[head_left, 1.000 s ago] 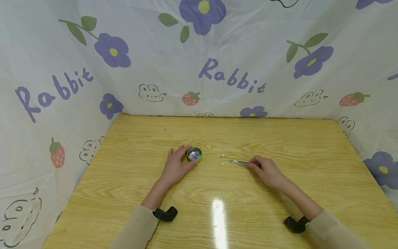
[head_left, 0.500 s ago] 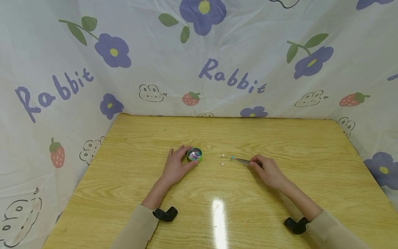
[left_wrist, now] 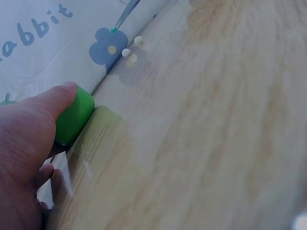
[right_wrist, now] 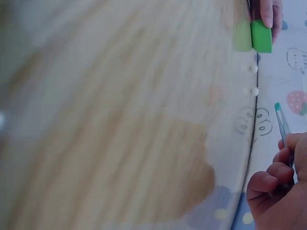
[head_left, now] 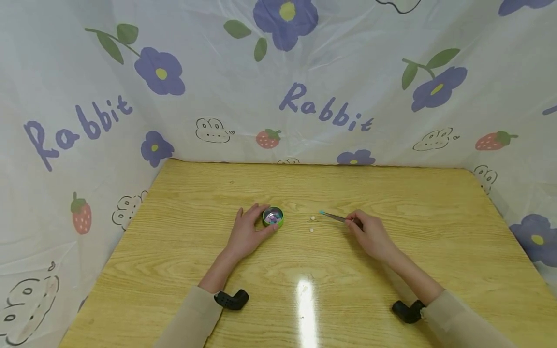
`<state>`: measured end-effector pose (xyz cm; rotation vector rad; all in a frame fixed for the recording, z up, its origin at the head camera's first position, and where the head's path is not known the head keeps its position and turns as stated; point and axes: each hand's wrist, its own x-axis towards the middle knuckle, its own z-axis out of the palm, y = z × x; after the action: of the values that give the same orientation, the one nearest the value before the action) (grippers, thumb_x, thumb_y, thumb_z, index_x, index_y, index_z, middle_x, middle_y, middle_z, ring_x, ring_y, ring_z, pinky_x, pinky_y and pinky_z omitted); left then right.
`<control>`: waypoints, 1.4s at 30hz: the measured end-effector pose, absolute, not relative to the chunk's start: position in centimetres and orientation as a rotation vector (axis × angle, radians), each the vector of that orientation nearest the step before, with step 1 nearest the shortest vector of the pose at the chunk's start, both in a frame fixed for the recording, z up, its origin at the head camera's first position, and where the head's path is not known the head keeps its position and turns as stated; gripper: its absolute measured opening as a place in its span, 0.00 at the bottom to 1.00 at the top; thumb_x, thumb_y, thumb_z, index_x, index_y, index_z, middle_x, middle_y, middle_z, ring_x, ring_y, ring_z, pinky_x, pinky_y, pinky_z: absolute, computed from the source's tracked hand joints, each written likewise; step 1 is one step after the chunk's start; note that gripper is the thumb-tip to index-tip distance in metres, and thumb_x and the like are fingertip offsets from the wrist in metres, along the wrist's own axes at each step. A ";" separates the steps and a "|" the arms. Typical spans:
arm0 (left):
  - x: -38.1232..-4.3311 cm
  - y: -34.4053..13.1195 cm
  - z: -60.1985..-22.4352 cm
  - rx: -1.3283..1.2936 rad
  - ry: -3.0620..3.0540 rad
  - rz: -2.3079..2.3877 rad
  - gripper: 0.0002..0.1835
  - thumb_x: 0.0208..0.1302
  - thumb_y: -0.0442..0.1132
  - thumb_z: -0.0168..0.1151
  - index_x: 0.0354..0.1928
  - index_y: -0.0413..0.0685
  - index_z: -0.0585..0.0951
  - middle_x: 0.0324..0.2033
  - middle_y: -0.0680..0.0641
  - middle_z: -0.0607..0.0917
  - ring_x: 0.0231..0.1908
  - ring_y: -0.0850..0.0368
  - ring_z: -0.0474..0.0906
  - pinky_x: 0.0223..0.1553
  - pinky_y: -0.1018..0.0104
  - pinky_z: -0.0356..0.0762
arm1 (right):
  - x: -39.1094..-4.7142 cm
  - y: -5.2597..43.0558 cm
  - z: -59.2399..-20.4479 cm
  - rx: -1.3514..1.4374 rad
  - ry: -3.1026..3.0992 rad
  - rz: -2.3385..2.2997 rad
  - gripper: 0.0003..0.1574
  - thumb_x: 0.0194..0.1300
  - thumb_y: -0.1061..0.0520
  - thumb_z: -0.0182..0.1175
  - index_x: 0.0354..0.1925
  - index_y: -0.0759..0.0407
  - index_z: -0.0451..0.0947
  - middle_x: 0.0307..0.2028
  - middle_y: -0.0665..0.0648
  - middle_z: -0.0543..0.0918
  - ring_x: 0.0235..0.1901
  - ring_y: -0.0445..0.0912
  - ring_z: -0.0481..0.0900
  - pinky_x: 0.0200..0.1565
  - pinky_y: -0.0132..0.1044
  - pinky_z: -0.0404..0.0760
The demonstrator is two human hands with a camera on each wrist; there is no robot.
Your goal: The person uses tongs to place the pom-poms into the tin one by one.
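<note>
My left hand holds a small round green tin, its thumb on the near side and fingers on the far side. Inside the tin lie several purple, teal and pale pieces, too small to tell apart. Between thumb and fingers, my right hand pinches metal tweezers. A tiny teal bead-like piece is at the tweezer tips, which appear raised above the table in the right wrist view. Between the hands, one white bead sits by a thin, wire-like line; another white bead lies nearer me.
Both forearms reach over a wood-grain table with a glossy light reflection near its front. A printed cloth with flowers, strawberries and rabbits hangs along the back and sides. A black device sits at each wrist.
The tweezers and the teal piece have moved away from me, ending slightly further left. My right forearm has shifted a little left. My left hand and the tin stay in place.
</note>
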<state>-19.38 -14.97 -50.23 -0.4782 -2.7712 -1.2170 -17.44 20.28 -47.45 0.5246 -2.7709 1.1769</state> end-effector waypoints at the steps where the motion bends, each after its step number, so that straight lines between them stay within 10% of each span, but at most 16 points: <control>1: -19.4 -15.0 -50.3 -0.479 -2.773 -1.215 0.35 0.66 0.50 0.72 0.70 0.42 0.75 0.65 0.38 0.78 0.74 0.40 0.61 0.76 0.38 0.36 | -17.5 20.1 -47.4 0.520 -2.774 1.171 0.08 0.78 0.61 0.57 0.45 0.65 0.81 0.26 0.50 0.78 0.23 0.41 0.69 0.26 0.34 0.69; 42: -19.4 -15.0 -50.1 -0.470 -2.785 -1.190 0.35 0.67 0.51 0.71 0.70 0.42 0.75 0.66 0.37 0.78 0.74 0.39 0.62 0.76 0.37 0.37 | -18.5 9.6 -46.5 0.720 -2.756 1.172 0.05 0.77 0.59 0.59 0.45 0.59 0.81 0.28 0.47 0.79 0.26 0.39 0.73 0.30 0.35 0.75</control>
<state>-19.35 -15.01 -50.09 -0.4703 -2.7850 -1.1902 -18.48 9.60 -46.46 0.7205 -2.7560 1.1715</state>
